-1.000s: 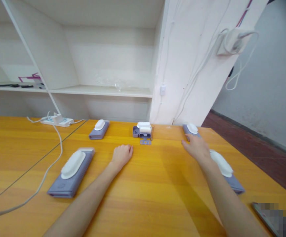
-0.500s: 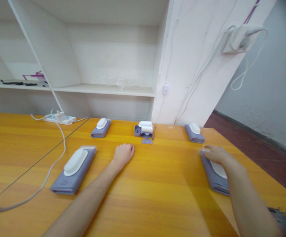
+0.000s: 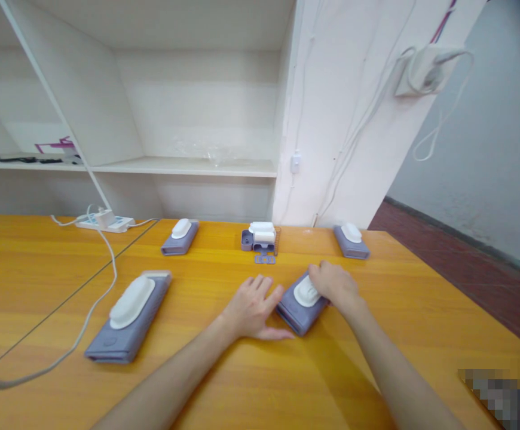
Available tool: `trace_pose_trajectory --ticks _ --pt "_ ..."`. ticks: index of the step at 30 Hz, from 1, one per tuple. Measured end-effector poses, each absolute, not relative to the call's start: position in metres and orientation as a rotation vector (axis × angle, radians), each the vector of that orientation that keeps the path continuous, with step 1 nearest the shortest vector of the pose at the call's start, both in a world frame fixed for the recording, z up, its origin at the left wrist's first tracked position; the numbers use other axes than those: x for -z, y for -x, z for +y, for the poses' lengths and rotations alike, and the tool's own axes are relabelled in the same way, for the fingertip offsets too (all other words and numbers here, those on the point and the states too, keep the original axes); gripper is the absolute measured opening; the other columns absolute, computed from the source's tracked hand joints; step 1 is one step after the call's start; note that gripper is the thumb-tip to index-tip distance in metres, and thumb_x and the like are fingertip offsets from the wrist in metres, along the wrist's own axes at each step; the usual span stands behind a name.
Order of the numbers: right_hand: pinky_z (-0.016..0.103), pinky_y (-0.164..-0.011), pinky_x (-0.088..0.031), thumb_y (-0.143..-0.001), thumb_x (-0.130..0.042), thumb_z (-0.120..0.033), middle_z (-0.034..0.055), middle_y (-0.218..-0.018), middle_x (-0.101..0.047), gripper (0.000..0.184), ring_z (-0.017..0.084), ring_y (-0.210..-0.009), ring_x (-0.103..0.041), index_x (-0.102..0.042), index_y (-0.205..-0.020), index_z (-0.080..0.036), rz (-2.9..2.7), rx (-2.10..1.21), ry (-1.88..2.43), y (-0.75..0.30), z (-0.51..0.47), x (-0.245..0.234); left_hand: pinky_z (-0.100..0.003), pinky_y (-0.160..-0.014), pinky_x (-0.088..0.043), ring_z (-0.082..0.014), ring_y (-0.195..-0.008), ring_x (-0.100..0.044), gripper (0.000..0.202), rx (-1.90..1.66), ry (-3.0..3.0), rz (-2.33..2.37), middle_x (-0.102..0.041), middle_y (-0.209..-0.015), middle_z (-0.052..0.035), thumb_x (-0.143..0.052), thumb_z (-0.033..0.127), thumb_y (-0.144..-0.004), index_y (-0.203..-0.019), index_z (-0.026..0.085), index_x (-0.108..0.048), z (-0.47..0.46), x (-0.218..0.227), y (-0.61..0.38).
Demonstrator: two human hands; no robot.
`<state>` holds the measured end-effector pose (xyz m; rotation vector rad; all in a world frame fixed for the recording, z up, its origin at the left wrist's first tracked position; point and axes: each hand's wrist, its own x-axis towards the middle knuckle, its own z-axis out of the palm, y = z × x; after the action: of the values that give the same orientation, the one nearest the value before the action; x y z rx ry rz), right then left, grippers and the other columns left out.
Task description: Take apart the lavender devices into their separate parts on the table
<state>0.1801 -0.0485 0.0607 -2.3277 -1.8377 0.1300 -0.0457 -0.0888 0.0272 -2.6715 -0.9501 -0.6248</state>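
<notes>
Purple case (image 3: pixel 302 313), white oval piece (image 3: pixel 306 292) on top, is right of lower centre of the frame, right hand (image 3: pixel 333 283) gripping its upper-right end! Left hand (image 3: pixel 253 310) comes spread-fingered, open, right beside it; contact, I can't tell.

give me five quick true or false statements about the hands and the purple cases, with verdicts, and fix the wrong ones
1. The right hand grips a purple case with a white piece on top. True.
2. Four such cases are in view. True.
3. The left hand is clenched into a fist. False: the left hand has its fingers spread, close to the gripped case.
4. A power strip lies on the wooden table, toward the picture's left. True.
5. All the purple cases sit on the shelf. False: three lie on the wooden table and the right hand grips the fourth.
</notes>
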Motion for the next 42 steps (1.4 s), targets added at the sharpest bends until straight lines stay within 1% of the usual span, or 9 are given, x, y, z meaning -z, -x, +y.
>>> trace_pose_trajectory --ticks 4,7,11,17,24,32,36,39,42 --pt "0.042 -0.076 -0.048 -0.088 -0.024 -0.055 0.0196 -0.090 -0.069 0.061 0.031 -0.089 -0.065 -0.068 -0.093 -0.014 -1.894 -0.190 2.275 -0.148 -0.061 -0.065 -0.040 -0.077 -0.045 -0.0267 -0.088 -0.054 0.085 0.609 2.862 -0.912 -0.058 -0.099 -0.0123 -0.047 0.077 -0.064 -0.122 0.014 -0.044 -0.094 -0.029 0.037" --pt "0.042 -0.076 -0.048 -0.088 -0.017 -0.062 0.0199 -0.090 -0.068 0.070 0.031 -0.088 -0.065 -0.068 -0.092 -0.015 -1.897 -0.159 2.243 -0.139 -0.066 -0.067 -0.038 -0.083 -0.045 -0.0265 -0.094 -0.054 0.087 0.640 2.945 -0.952 -0.057 -0.107 -0.0116 -0.060 0.063 -0.060 -0.128 0.014 -0.037 -0.089 -0.031 0.046" --pt "0.040 -0.072 -0.047 -0.088 -0.011 -0.064 0.0177 -0.086 -0.068 0.073 0.029 -0.084 -0.066 -0.066 -0.094 -0.016 -1.887 -0.108 2.233 -0.134 -0.069 -0.058 -0.037 -0.094 -0.040 -0.0248 -0.107 -0.050 0.068 0.792 2.883 -1.127 -0.053 -0.121 -0.0101 -0.057 0.038 -0.067 -0.129 0.018 -0.036 -0.077 -0.033 0.063" --pt "0.034 -0.070 -0.046 -0.092 -0.013 -0.056 0.0128 -0.088 -0.069 0.060 0.026 -0.082 -0.066 -0.055 -0.116 -0.021 -2.042 -0.055 1.980 -0.118 -0.076 -0.035 -0.041 -0.099 -0.034 -0.0250 -0.109 -0.050 0.048 0.890 2.672 -1.333 -0.056 -0.118 -0.0111 -0.048 0.030 -0.078 -0.123 0.016 -0.044 -0.061 -0.028 0.080" --pt "0.032 -0.075 -0.045 -0.094 -0.015 -0.051 0.0094 -0.101 -0.069 0.053 0.025 -0.092 -0.065 -0.050 -0.124 -0.023 -2.095 -0.128 1.808 -0.126 -0.071 -0.024 -0.040 -0.094 -0.036 -0.0257 -0.106 -0.052 0.042 0.832 2.586 -1.435 -0.059 -0.114 -0.0121 -0.038 0.039 -0.089 -0.122 0.016 -0.047 -0.063 -0.026 0.079" --pt "0.034 -0.077 -0.045 -0.094 -0.015 -0.051 0.0101 -0.103 -0.066 0.054 0.025 -0.093 -0.063 -0.049 -0.126 -0.023 -2.096 -0.093 1.779 -0.127 -0.072 -0.021 -0.040 -0.091 -0.038 -0.0276 -0.104 -0.053 0.064 0.848 2.566 -1.418 -0.059 -0.112 -0.0137 -0.044 0.062 -0.081 -0.124 0.014 -0.044 -0.065 -0.030 0.075" --pt "0.039 -0.090 -0.041 -0.088 -0.034 -0.058 0.0139 -0.119 -0.055 0.060 0.027 -0.111 -0.051 -0.044 -0.132 -0.019 -2.148 -0.007 1.573 -0.128 -0.070 -0.018 -0.041 -0.091 -0.038 -0.0278 -0.102 -0.054 0.069 0.877 2.520 -1.455 -0.059 -0.111 -0.0148 -0.047 0.064 -0.077 -0.126 0.015 -0.042 -0.064 -0.027 0.075" --pt "0.040 -0.102 -0.034 -0.082 -0.047 -0.060 0.0133 -0.135 -0.043 0.070 0.026 -0.124 -0.040 -0.037 -0.137 -0.018 -2.212 -0.127 1.377 -0.131 -0.067 -0.015 -0.041 -0.090 -0.038 -0.0280 -0.101 -0.054 0.069 0.877 2.514 -1.460 -0.059 -0.110 -0.0146 -0.049 0.064 -0.076 -0.124 0.015 -0.043 -0.063 -0.026 0.076" --pt "0.038 -0.106 -0.031 -0.075 -0.059 -0.056 0.0117 -0.139 -0.038 0.078 0.025 -0.126 -0.037 -0.033 -0.138 -0.018 -2.235 -0.240 1.269 -0.134 -0.065 -0.013 -0.040 -0.090 -0.038 -0.0279 -0.101 -0.054 0.069 0.880 2.523 -1.456 -0.059 -0.110 -0.0143 -0.048 0.065 -0.076 -0.124 0.015 -0.043 -0.062 -0.026 0.077"
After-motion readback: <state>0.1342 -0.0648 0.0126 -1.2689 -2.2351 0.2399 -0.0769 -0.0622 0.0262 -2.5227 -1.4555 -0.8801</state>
